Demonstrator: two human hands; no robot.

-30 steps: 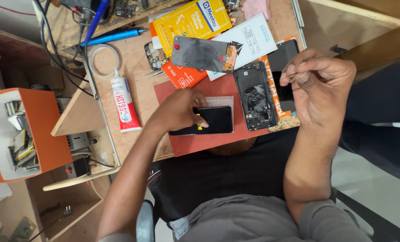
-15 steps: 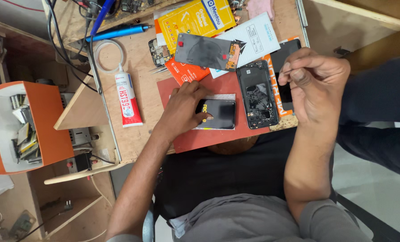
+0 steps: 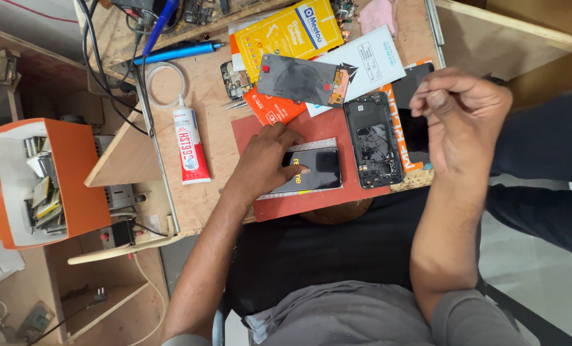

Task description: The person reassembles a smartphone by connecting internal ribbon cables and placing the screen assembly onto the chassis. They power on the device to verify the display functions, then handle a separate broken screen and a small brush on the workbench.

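We find the left hand (image 3: 265, 157) pressed flat, fingers together, on a dark phone screen (image 3: 315, 170) lying on the red mat (image 3: 286, 205) at frame centre. The right hand (image 3: 462, 122) hovers right of centre, fingertips pinched; what they hold, we cannot tell.

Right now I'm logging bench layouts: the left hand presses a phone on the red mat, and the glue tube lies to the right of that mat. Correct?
Not quite. The head view shows the glue tube to the left of the red mat, not the right. The left hand does press the phone on that mat.
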